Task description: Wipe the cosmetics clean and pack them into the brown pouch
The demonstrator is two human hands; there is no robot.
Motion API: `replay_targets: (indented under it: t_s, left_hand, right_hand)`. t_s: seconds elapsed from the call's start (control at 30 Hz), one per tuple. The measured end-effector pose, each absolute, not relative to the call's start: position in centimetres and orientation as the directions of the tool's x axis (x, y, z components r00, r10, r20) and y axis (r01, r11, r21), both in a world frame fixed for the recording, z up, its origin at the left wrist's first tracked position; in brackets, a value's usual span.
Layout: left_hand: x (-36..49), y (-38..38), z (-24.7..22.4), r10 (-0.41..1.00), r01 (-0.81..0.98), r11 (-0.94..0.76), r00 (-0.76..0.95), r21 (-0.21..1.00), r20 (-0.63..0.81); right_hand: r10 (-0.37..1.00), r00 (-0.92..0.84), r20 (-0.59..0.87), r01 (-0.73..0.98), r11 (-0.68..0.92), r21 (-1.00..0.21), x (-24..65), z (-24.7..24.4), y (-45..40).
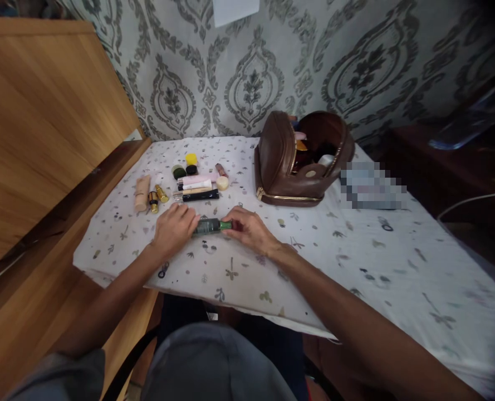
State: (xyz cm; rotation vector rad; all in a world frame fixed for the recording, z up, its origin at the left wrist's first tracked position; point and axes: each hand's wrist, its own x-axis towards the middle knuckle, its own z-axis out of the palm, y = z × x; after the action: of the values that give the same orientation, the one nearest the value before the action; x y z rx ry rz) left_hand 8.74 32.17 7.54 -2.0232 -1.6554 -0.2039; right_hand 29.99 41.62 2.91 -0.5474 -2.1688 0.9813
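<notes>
A dark green tube [206, 226] with a brighter green narrow end lies sideways, low over the cloth. Closed around its left end is my left hand [175, 227]. The fingers of my right hand [248, 228] pinch the green narrow end [225, 225]. Just beyond my hands is a row of cosmetics: a black tube [200, 194], a white tube [196, 185] and a pink tube [196, 179]. A beige tube [142, 193] and two small gold-and-black bottles [157, 196] stand or lie to the left; I cannot tell which for each.
A brown zip bag [275, 153] stands unzipped at the back right, with several items inside. Beside it lies a blurred-out flat object [370, 186]. Small jars, including a yellow-lidded one [191, 159], sit near the back. A wooden panel [42, 122] borders the left side.
</notes>
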Motion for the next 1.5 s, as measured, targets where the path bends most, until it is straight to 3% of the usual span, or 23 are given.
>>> replay_targets:
  t_s: [0.2, 0.5, 0.63, 0.73, 0.9, 1.1, 1.27, 1.5]
  left_hand:
    - [13.4, 33.6, 7.3, 0.878, 0.925, -0.267, 0.349, -0.269, 0.327]
    - [6.8, 30.7, 6.3, 0.951, 0.987, -0.085, 0.122, -0.138, 0.285]
    - [6.0, 30.0, 5.7, 0.944, 0.990, -0.081, 0.114, -0.118, 0.308]
    - [6.2, 30.0, 6.1, 0.927, 0.980, -0.105, 0.158, -0.169, 0.339]
    - [9.0, 30.7, 7.5, 0.868, 0.924, -0.176, 0.308, -0.339, 0.389]
    - [12.9, 32.0, 7.4, 0.888, 0.913, -0.301, 0.373, -0.274, 0.268]
    - [9.1, 30.2, 8.0, 0.950, 0.951, -0.234, 0.269, -0.204, 0.161]
    - [5.7, 27.9, 7.1, 0.974, 0.982, -0.151, 0.167, -0.109, 0.156]
  right_hand:
    - [0.586, -0.700, 0.408, 0.127, 0.665, -0.736, 30.1, 3.3, 41.5]
    - [0.593, -0.736, 0.327, 0.192, 0.646, -0.739, 30.3, 3.3, 41.4]
    - [0.570, -0.768, 0.294, 0.246, 0.685, -0.686, 30.4, 3.9, 41.4]
    - [0.576, -0.773, 0.267, 0.292, 0.696, -0.655, 30.4, 4.1, 41.4]
    - [0.546, -0.782, 0.301, 0.217, 0.691, -0.689, 30.2, 3.9, 41.2]
    - [0.510, -0.765, 0.392, 0.150, 0.734, -0.662, 30.1, 3.4, 40.8]
    - [0.510, -0.784, 0.355, 0.157, 0.716, -0.680, 30.1, 3.4, 40.9]
    - [0.520, -0.815, 0.257, 0.197, 0.665, -0.720, 30.3, 4.1, 41.0]
